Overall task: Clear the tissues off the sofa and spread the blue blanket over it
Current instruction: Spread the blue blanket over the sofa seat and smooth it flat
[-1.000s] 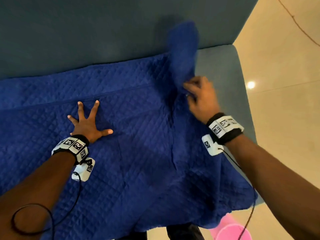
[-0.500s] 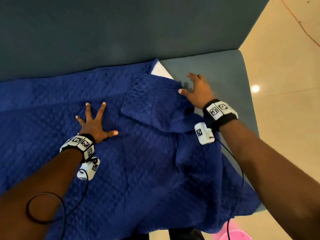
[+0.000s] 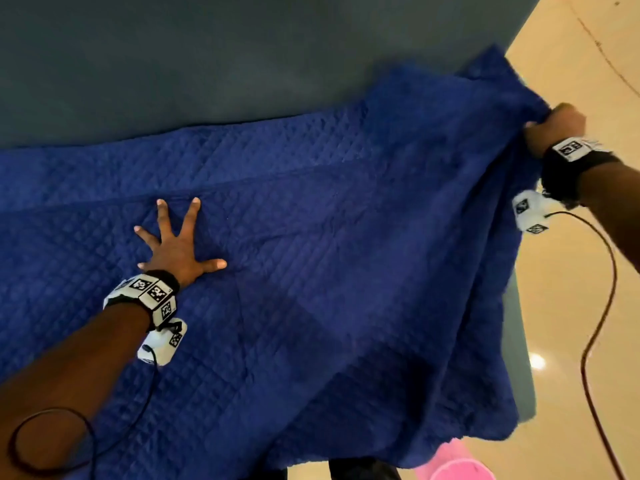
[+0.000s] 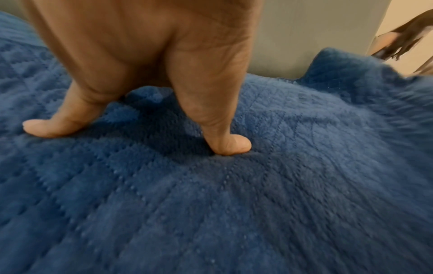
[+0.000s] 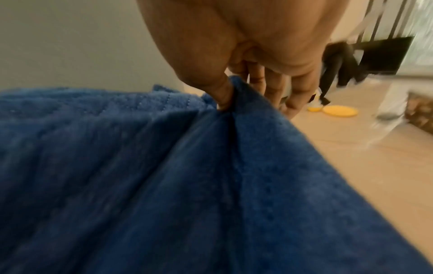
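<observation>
Nearest the camera: pink plastic rounded container (image 3: 453, 471) on the glossy beige tiled floor (image 3: 568, 393), partly cut off at the lower edge, just beyond the hanging hem.

Next: blue quilted fleece blanket (image 3: 311, 271), soft pile stitched in a diamond grid, spread flat over the seat of the grey-blue upholstered sofa (image 3: 207, 64). Long axis running left to right along the seat; near edge draped over the front, far edge lying against the base of the backrest. A strip of bare seat edge visible at the right, below the raised cloth.

Left hand (image 3: 176, 251) palm down on the blanket left of centre, fingers (image 4: 225, 144) straight and spread wide, tips pressing into the pile, cloth beneath them and none gathered.

Farther right: right hand (image 3: 554, 128) raised past the sofa's right end, over the floor, thumb and curled fingers (image 5: 222, 94) clamped on a fold at the blanket's right edge. Cloth pulled into taut creases radiating from the pinch; corner above it lifted and blurred.

Farthest: sofa backrest, plain matte fabric.
</observation>
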